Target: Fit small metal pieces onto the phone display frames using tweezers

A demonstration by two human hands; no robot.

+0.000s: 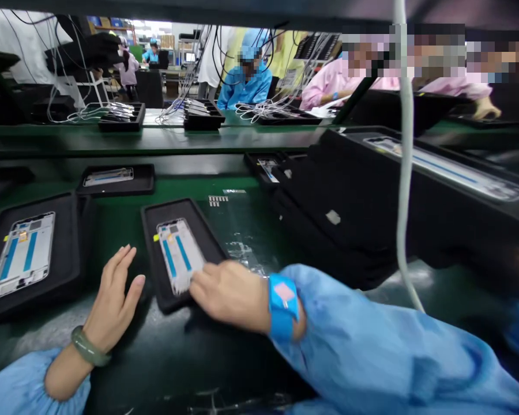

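Observation:
A phone frame [181, 253] with two blue strips and a yellow tab lies in a black foam tray [155, 300] in front of me. My right hand [231, 291] rests over its lower right corner, fingers curled together and slightly blurred. Whatever is under or between those fingertips is hidden. My left hand [115, 300] hovers left of this tray, fingers stretched out and thumb apart, holding nothing. Farther left, a second black tray [64, 259] carries a similar phone frame [23, 253] with blue strips.
Small pale stickers [218, 200] lie on the green bench beyond the tray. Black trays [328, 225] are stacked at the right, and a white cable [404, 173] hangs before them. Another tray [145, 181] sits behind. Co-workers sit across the bench, one in blue [251, 80].

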